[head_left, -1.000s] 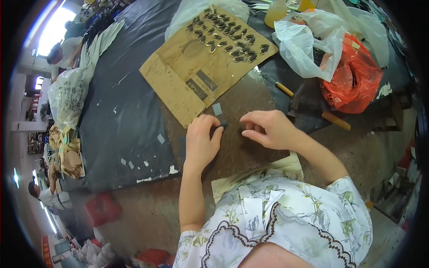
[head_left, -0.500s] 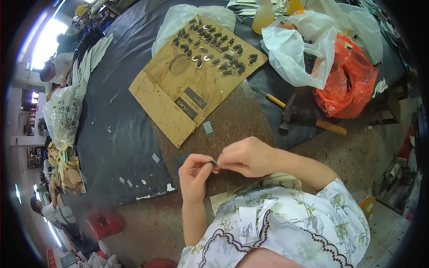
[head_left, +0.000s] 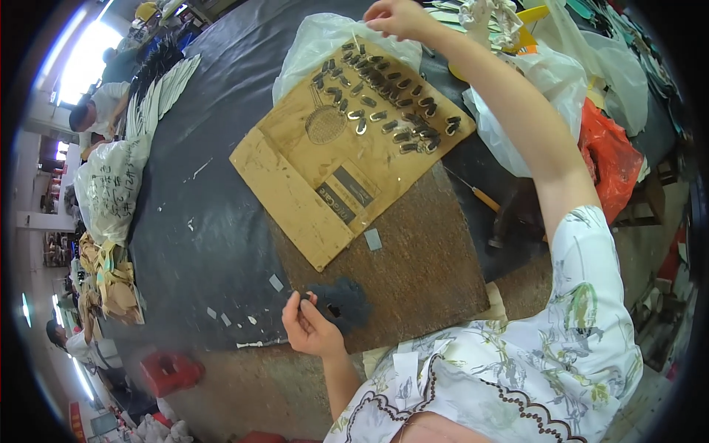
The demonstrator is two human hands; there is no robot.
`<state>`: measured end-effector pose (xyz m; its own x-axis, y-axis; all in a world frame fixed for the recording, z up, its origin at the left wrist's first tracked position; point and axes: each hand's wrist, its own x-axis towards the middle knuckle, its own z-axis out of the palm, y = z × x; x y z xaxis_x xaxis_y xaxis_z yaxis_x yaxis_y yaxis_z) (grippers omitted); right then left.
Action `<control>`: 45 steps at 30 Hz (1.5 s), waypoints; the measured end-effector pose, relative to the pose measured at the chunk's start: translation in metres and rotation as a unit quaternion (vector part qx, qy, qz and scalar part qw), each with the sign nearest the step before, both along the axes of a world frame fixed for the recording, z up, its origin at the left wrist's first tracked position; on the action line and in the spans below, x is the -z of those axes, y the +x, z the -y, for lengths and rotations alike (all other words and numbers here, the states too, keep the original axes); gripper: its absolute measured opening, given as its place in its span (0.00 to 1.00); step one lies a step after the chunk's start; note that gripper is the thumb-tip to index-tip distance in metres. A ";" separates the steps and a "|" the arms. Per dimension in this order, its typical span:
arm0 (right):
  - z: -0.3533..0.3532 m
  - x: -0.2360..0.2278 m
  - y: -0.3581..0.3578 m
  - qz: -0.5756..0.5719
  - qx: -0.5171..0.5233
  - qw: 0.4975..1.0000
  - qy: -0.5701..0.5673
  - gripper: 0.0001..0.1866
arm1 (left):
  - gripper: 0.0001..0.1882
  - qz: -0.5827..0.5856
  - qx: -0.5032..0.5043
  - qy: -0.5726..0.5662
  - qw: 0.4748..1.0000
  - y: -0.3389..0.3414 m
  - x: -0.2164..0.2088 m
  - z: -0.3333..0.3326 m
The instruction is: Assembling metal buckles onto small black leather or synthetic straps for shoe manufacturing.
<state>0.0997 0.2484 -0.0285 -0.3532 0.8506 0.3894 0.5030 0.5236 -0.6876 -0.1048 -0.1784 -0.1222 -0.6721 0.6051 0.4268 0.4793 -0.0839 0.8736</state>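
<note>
My left hand (head_left: pixel 312 325) is at the near edge of the work board, thumb and fingertips pinched on a small dark piece that barely shows. Beside it on the board lies a dark grey patch (head_left: pixel 351 301) with a blackish spot. My right hand (head_left: pixel 401 20) reaches past the far edge of the flattened cardboard (head_left: pixel 288 181), fingers curled; the picture's top edge cuts it off, and anything in them is hidden. Several small dark oval pieces with shiny rims (head_left: pixel 399 85) lie in rows on the cardboard.
Right of the cardboard are a wooden-handled tool (head_left: pixel 485 199), a hammer (head_left: pixel 509 221), white plastic bags (head_left: pixel 561 81) and a red bag (head_left: pixel 613 166). Small grey scraps (head_left: pixel 276 283) dot the black table cover (head_left: pixel 199 244). Other people work at the far left.
My right hand has left my left hand and swung far forward over the cardboard's far edge. My left hand has lowered slightly, uncovering the grey patch. The view has shifted a little.
</note>
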 end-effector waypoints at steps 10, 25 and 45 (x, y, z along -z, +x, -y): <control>-0.020 0.019 -0.040 0.111 0.086 0.990 -0.014 0.10 | 0.10 -0.027 0.052 0.002 0.998 -0.008 -0.001 -0.002; -0.013 0.027 -0.027 0.091 0.104 0.968 -0.209 0.16 | 0.10 -0.008 0.075 -0.030 0.997 -0.008 -0.002 -0.002; 0.038 -0.029 -0.029 -0.217 -0.130 0.918 -0.306 0.09 | 0.07 0.078 0.073 0.005 0.994 -0.007 -0.004 -0.004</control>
<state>0.0709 0.2104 0.0010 -0.4989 0.8665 0.0188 0.0247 0.0359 -0.9990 -0.1117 -0.1745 -0.1181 -0.6353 0.6978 0.3309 0.3202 -0.1519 0.9351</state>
